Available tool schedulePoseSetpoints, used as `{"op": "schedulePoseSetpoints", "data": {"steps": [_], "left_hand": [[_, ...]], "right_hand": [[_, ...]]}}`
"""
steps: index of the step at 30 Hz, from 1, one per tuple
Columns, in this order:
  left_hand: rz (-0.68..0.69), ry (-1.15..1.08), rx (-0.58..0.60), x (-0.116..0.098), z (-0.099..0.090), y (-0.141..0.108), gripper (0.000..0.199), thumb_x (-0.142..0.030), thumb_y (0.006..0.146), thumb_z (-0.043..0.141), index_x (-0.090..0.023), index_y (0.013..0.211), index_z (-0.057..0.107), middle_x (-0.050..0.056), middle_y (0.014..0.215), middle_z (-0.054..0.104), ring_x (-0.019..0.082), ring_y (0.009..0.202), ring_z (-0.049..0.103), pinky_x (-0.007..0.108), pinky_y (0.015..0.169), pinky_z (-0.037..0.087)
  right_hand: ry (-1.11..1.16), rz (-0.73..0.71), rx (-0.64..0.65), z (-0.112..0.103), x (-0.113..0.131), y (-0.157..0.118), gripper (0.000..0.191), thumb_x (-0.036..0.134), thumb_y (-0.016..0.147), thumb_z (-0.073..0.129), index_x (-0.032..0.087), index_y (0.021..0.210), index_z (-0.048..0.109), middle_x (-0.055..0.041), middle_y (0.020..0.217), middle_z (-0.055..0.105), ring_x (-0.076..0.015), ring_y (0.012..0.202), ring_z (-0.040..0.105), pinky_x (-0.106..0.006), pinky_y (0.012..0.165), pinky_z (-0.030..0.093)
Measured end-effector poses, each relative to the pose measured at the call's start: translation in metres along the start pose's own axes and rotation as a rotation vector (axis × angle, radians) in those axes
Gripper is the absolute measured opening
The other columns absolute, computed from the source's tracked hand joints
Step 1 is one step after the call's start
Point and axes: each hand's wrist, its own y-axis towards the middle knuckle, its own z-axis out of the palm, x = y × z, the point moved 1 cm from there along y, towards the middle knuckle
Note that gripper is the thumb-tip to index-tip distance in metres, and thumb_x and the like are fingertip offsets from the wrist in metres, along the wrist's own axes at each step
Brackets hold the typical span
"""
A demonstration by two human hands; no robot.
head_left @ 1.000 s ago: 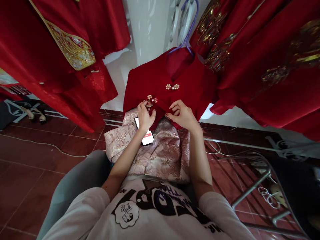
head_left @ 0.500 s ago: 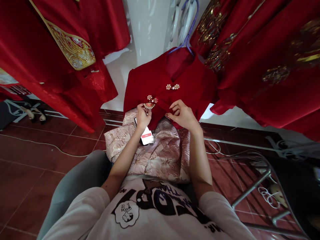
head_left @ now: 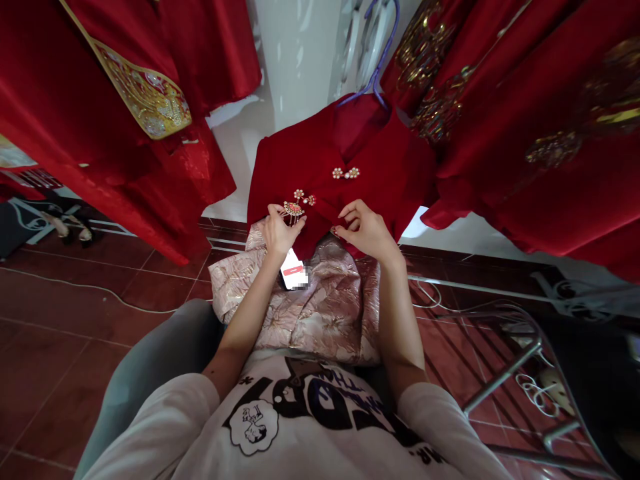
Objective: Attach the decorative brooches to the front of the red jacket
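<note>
left hand (head_left: 277,231) pinched on fan-shaped brooch (head_left: 295,209) against red jacket (head_left: 320,180); right hand (head_left: 365,230) clamped on jacket's lower edge; phone (head_left: 293,276) on pink brocade (head_left: 325,307), red label unreadable; shirt print illegible

The person wears a white T-shirt (head_left: 300,427) with short sleeves. On the front is big black lettering and a small cartoon picture in a cloud shape on the left. Both arms are bare below the sleeves. Grey trousers (head_left: 155,373) cover the leg on the left.
</note>
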Motion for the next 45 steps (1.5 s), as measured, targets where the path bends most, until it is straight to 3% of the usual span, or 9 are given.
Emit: {"op": "schedulePoseSetpoints", "data": {"steps": [5,10,15,17,23,26,32,38,45], "left_hand": [[0.077,0.064,-0.207,-0.002,-0.007,0.000,0.031,-0.017,0.076,0.074,-0.022,0.101,0.055,0.013,0.110,0.059,0.038,0.117,0.053,0.058,0.106,0.037],[0.146,-0.006,-0.144,-0.013,-0.008,-0.004,0.036,-0.006,0.076,0.065,-0.020,0.107,0.053,0.013,0.110,0.055,0.033,0.112,0.053,0.053,0.104,0.042],[0.300,-0.102,0.130,-0.024,0.005,-0.013,0.021,-0.010,0.083,0.058,-0.021,0.101,0.054,0.009,0.105,0.060,0.026,0.105,0.060,0.044,0.099,0.051],[0.323,-0.097,0.228,-0.026,0.012,-0.020,0.030,-0.011,0.083,0.059,-0.019,0.111,0.055,0.013,0.116,0.061,0.028,0.115,0.060,0.047,0.106,0.049],[0.250,-0.041,0.420,-0.037,0.022,-0.044,0.085,-0.021,0.081,0.066,-0.003,0.151,0.021,0.032,0.162,0.019,0.040,0.155,0.016,0.055,0.126,0.024],[0.225,0.011,0.558,-0.043,0.018,-0.049,0.091,-0.025,0.085,0.062,0.002,0.155,0.009,0.034,0.164,0.003,0.038,0.156,0.003,0.052,0.128,0.019],[0.098,0.082,0.754,-0.039,0.020,-0.055,0.107,-0.032,0.080,0.069,0.004,0.155,0.002,0.037,0.162,-0.005,0.042,0.153,-0.007,0.054,0.126,0.018],[0.026,0.105,0.535,-0.025,0.022,-0.048,0.112,-0.030,0.077,0.074,0.006,0.153,0.000,0.042,0.159,-0.010,0.047,0.149,-0.018,0.063,0.124,0.009],[0.128,-0.016,0.380,-0.016,0.027,-0.035,0.099,-0.024,0.080,0.069,-0.004,0.154,0.006,0.033,0.164,0.005,0.041,0.155,-0.006,0.059,0.127,0.009]], "right_hand": [[0.014,0.000,0.000,0.000,0.000,0.000,0.026,0.024,0.072,0.071,0.023,0.090,0.053,0.0013,0.078,0.061,-0.0141,0.063,0.056,-0.031,0.065,0.044],[0.009,-0.010,-0.001,0.000,-0.001,0.000,0.024,0.025,0.073,0.071,0.023,0.090,0.053,0.0011,0.078,0.061,-0.0145,0.064,0.057,-0.031,0.066,0.044],[0.029,-0.014,0.004,0.000,-0.002,0.000,0.024,0.025,0.073,0.071,0.023,0.090,0.054,0.0005,0.079,0.062,-0.0150,0.063,0.057,-0.032,0.066,0.044],[0.034,-0.016,0.009,0.000,-0.002,0.000,0.024,0.025,0.073,0.070,0.023,0.090,0.054,-0.0001,0.081,0.063,-0.0151,0.064,0.057,-0.032,0.066,0.045],[0.022,-0.012,0.006,0.000,-0.003,0.000,0.024,0.022,0.073,0.070,0.022,0.091,0.054,0.0002,0.082,0.063,-0.0146,0.065,0.058,-0.031,0.066,0.045],[0.011,-0.011,-0.008,0.000,-0.003,0.000,0.024,0.020,0.073,0.070,0.022,0.091,0.055,0.0005,0.080,0.063,-0.0147,0.066,0.057,-0.032,0.067,0.045],[0.025,0.002,0.001,0.000,-0.003,0.000,0.024,0.021,0.073,0.070,0.022,0.091,0.054,-0.0002,0.082,0.063,-0.0144,0.065,0.057,-0.032,0.068,0.045],[0.023,-0.001,0.001,0.000,-0.004,0.001,0.024,0.021,0.073,0.070,0.022,0.091,0.055,-0.0006,0.083,0.063,-0.0145,0.066,0.057,-0.032,0.067,0.045],[0.018,-0.005,0.006,0.001,-0.005,0.001,0.023,0.022,0.073,0.070,0.022,0.091,0.055,-0.0014,0.085,0.064,-0.0148,0.066,0.058,-0.032,0.067,0.045]]}}
